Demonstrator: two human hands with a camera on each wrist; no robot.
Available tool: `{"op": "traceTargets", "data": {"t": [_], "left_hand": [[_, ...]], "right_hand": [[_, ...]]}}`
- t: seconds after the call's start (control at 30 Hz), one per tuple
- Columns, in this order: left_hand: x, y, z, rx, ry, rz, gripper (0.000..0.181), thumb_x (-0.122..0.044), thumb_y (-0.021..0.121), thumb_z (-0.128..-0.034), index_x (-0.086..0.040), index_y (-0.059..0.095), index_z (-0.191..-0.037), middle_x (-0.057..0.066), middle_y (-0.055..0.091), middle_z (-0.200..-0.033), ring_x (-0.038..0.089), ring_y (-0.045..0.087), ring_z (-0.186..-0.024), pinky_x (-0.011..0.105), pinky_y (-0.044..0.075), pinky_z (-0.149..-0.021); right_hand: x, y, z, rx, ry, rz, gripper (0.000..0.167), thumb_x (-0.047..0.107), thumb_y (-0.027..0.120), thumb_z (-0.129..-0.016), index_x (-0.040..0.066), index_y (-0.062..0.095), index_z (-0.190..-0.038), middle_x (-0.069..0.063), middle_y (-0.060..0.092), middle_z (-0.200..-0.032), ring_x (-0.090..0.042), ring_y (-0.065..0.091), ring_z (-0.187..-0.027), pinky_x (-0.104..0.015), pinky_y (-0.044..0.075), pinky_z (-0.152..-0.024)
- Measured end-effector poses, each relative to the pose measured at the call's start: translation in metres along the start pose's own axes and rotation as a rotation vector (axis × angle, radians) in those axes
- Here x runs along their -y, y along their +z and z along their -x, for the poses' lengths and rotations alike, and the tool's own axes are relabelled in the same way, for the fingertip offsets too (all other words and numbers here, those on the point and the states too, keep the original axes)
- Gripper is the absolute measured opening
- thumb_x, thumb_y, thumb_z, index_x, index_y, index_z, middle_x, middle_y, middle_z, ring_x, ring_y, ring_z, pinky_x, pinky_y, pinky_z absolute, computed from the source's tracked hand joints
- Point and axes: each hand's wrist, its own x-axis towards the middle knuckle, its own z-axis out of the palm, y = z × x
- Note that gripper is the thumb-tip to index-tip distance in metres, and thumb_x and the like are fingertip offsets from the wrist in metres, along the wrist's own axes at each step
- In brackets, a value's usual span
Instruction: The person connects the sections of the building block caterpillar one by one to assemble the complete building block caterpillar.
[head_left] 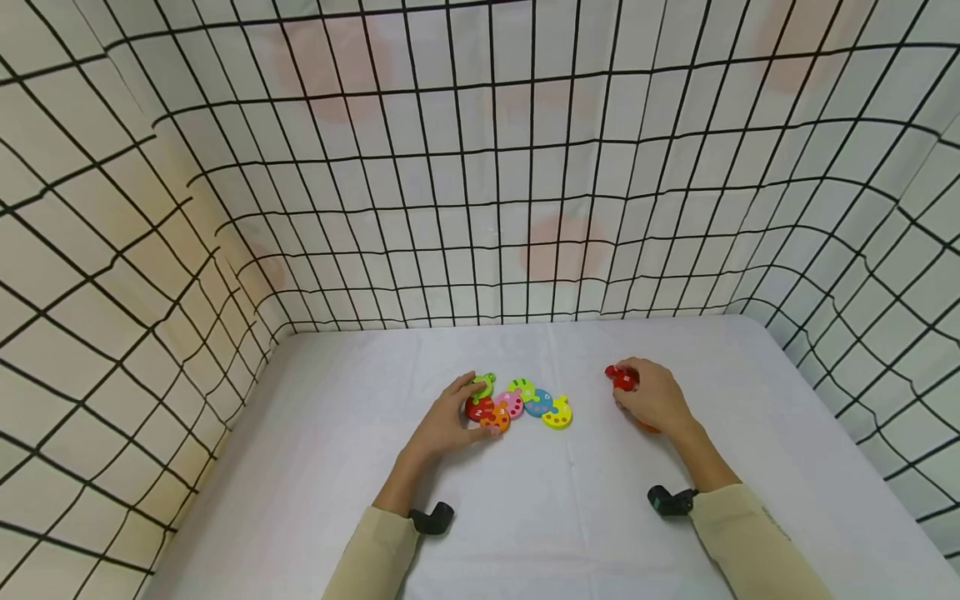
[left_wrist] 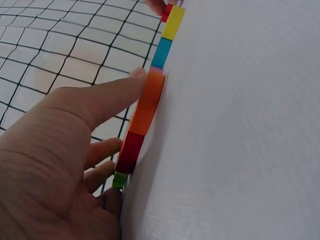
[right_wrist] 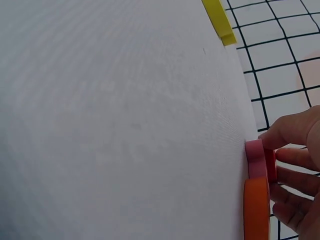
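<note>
My left hand [head_left: 444,423] rests at the left end of a joined chain of colourful ladybug-like puzzle pieces, its thumb touching the orange piece [head_left: 497,417] and its fingers by the green piece [head_left: 486,385]. Between them sits a red numbered piece [head_left: 477,408]. The chain runs on through a pink piece [head_left: 510,404], a light green piece [head_left: 521,387], a blue piece [head_left: 537,403] and a yellow piece [head_left: 557,413]. Over to the right, my right hand [head_left: 658,398] pinches a red puzzle piece [head_left: 624,380]. Beside it, partly hidden in the head view, are a pink piece [right_wrist: 256,156] and an orange piece [right_wrist: 256,207].
A white cloth covers the table [head_left: 525,517]. Black grid netting [head_left: 510,200] over pale walls stands along the back and both sides. A small black camera [head_left: 432,518] is worn on the left wrist, and another black camera [head_left: 671,502] on the right.
</note>
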Motion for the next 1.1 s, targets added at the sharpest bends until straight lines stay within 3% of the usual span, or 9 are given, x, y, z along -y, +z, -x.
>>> {"op": "traceTargets", "data": {"t": [0.13, 0.4, 0.67, 0.8, 1.1], "left_hand": [[0.001, 0.000, 0.001, -0.016, -0.012, -0.005, 0.084, -0.044, 0.086, -0.0797, -0.018, 0.052, -0.152, 0.005, 0.033, -0.168, 0.033, 0.032, -0.155, 0.059, 0.034, -0.121], [0.002, 0.000, 0.003, -0.035, -0.036, 0.000, 0.084, -0.046, 0.086, -0.0799, -0.019, 0.052, -0.152, 0.003, 0.033, -0.168, 0.032, 0.033, -0.155, 0.060, 0.036, -0.120], [0.004, 0.002, 0.000, -0.034, -0.046, -0.001, 0.086, -0.047, 0.086, -0.0800, -0.021, 0.050, -0.153, 0.001, 0.032, -0.169, 0.031, 0.031, -0.156, 0.058, 0.034, -0.122], [0.004, 0.003, -0.001, -0.034, -0.044, -0.005, 0.086, -0.048, 0.085, -0.0802, -0.021, 0.050, -0.154, 0.002, 0.032, -0.169, 0.030, 0.031, -0.156, 0.058, 0.034, -0.122], [0.001, 0.004, -0.001, -0.042, -0.027, 0.006, 0.083, -0.045, 0.085, -0.0806, -0.018, 0.052, -0.152, 0.005, 0.034, -0.168, 0.032, 0.031, -0.155, 0.059, 0.034, -0.121]], "right_hand": [[0.002, 0.000, 0.000, -0.002, -0.039, -0.029, 0.047, 0.017, 0.068, -0.091, 0.004, 0.061, -0.135, -0.023, 0.063, -0.132, -0.036, 0.058, -0.109, -0.055, 0.056, -0.093], [0.017, 0.007, 0.005, 0.049, -0.117, -0.050, 0.042, 0.016, 0.071, -0.091, 0.012, 0.064, -0.133, -0.013, 0.066, -0.123, -0.030, 0.058, -0.106, -0.044, 0.058, -0.085], [0.029, 0.015, 0.006, 0.108, -0.176, -0.062, 0.039, 0.015, 0.071, -0.092, 0.014, 0.065, -0.131, -0.009, 0.067, -0.124, -0.029, 0.059, -0.111, -0.054, 0.054, -0.096], [0.031, 0.019, 0.007, 0.121, -0.222, -0.086, 0.038, 0.013, 0.071, -0.091, 0.013, 0.067, -0.129, -0.007, 0.069, -0.125, -0.027, 0.059, -0.110, -0.051, 0.054, -0.096], [0.038, 0.026, 0.010, 0.146, -0.230, -0.062, 0.040, 0.014, 0.073, -0.091, 0.016, 0.067, -0.131, -0.009, 0.067, -0.131, -0.028, 0.059, -0.112, -0.052, 0.055, -0.098]]}}
